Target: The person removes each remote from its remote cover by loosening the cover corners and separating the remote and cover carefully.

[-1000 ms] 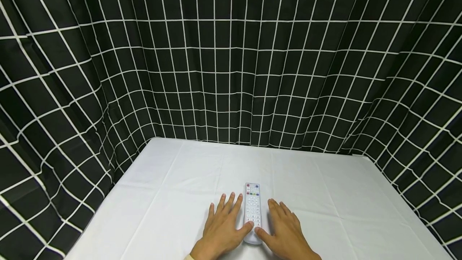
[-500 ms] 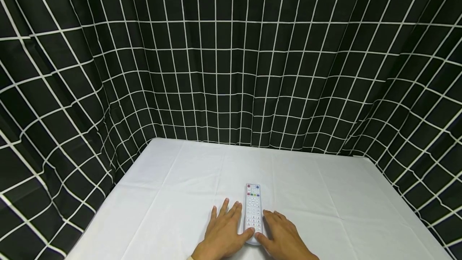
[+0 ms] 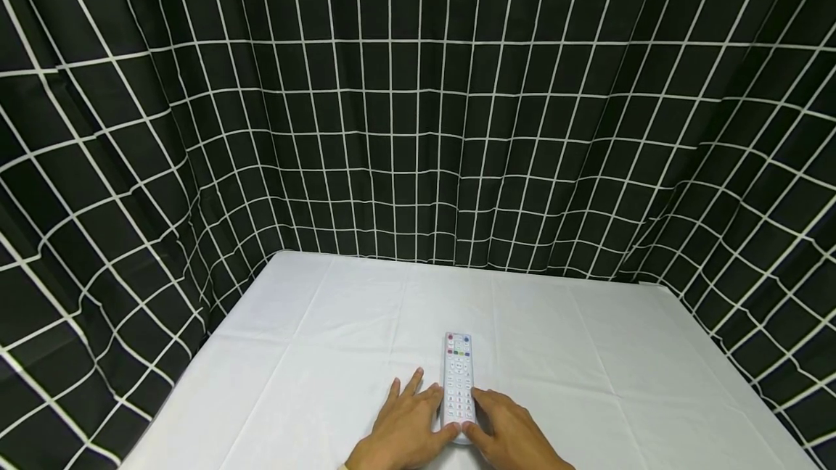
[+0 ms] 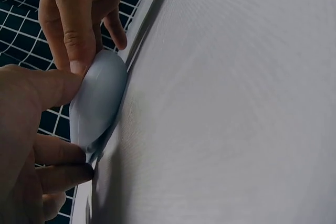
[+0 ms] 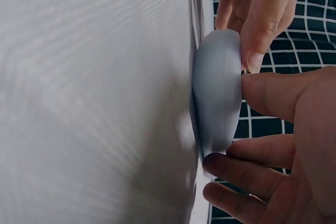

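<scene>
A pale remote control (image 3: 459,383) with several coloured buttons near its far end lies lengthwise on the white cloth. At its near end, my left hand (image 3: 405,430) has the thumb on the top face and fingertips against the left edge, two other fingers spread forward. My right hand (image 3: 516,432) grips the right edge, thumb on top beside the left thumb. In the left wrist view the remote's rounded end (image 4: 98,98) sits between the left thumb and fingers. The right wrist view shows the right thumb and fingers touching the remote's end (image 5: 218,90).
White cloth covers the table (image 3: 313,339), with faint creases. A black curtain with a white grid (image 3: 418,107) stands behind the table and along its left and right sides.
Both hands have drawn in toward the remote's edges and slid slightly nearer the body. Their fingers, earlier apart from the sides, now touch them. The remote has hardly moved.
</scene>
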A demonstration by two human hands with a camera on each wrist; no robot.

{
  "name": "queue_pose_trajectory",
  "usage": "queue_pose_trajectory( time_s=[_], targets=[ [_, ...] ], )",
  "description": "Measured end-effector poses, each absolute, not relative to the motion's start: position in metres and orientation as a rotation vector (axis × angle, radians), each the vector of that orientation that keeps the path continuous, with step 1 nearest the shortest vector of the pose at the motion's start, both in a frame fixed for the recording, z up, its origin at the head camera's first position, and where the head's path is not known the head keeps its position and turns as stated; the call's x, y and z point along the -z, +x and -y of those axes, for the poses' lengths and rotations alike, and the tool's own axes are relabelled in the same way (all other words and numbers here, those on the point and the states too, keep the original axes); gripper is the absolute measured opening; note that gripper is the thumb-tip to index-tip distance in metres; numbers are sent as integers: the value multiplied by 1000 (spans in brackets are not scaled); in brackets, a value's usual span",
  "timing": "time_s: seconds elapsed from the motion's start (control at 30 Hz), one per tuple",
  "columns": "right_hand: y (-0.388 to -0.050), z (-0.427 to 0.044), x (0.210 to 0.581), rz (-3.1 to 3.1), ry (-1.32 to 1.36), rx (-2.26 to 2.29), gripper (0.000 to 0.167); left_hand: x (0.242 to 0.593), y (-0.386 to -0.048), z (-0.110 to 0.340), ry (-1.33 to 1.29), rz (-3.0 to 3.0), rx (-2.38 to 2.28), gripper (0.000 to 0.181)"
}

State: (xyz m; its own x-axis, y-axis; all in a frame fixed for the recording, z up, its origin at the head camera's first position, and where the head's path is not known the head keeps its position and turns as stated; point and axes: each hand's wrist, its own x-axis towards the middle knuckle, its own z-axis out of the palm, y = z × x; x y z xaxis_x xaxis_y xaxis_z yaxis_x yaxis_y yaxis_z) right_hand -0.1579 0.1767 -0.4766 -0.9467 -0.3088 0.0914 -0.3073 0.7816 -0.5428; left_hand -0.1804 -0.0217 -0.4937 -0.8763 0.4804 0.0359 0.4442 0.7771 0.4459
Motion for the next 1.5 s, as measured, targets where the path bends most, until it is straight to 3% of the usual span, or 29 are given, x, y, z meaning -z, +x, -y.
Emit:
queue_pose_trajectory(
  time_s=[0.17, 0.57, 1.17, 1.5],
  targets=[
    [-156, -177, 476, -2946, -520, 908, 64, 494, -179, 23, 779, -2873, -705, 82],
    [-156, -182, 473, -2902, -630, 880, 71, 489, -178, 27, 826, -2871, -665, 80],
    [-150, -193, 449, -2902, -668, 955, 55, 472, -178, 28, 862, -2804, -860, 82],
    [-144, -196, 439, -2984, -658, 1084, 47, 460, -174, 23, 934, -2841, -938, 70]
  ],
)
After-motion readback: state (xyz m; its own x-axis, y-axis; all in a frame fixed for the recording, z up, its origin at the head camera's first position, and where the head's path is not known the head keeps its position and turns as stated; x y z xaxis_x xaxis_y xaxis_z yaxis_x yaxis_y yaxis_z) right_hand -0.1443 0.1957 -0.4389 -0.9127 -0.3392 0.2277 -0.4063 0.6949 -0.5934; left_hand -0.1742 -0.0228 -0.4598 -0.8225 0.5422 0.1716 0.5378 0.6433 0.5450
